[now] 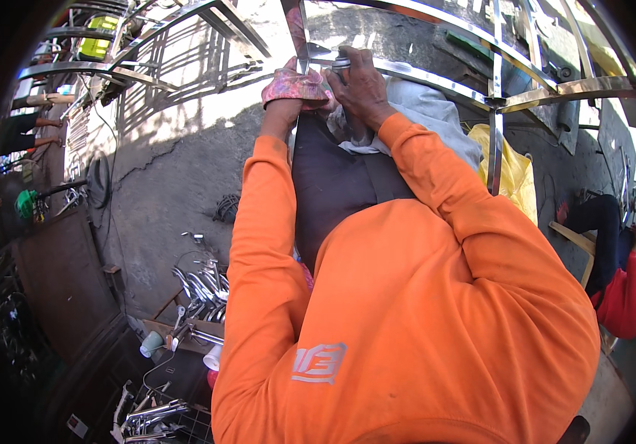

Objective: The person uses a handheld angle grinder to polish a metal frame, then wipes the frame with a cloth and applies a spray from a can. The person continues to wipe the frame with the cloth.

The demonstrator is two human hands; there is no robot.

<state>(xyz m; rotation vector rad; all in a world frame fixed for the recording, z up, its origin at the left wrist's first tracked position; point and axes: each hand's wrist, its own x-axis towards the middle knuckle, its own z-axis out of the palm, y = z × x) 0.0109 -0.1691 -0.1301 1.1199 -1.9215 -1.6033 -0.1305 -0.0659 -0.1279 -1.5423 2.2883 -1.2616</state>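
The person in the orange shirt reaches both arms out to a shiny steel frame (436,78). The left hand (288,92) is wrapped tight around a pink rag (295,83) and pushes it against the bar, just where two bars meet. The right hand (358,85) is closed around a small can (340,63) with a silver top, right beside the rag. The two hands almost touch.

It looks like the rubbing step: the can wets the spot and the rag wipes the bar. The rest of the frame runs far off to the right, so I think most of it is not yet wiped. The next move needs a firm push on the rag and a slow slide along the bar, with the can kept close.

A yellow bag (514,174) lies under the frame.
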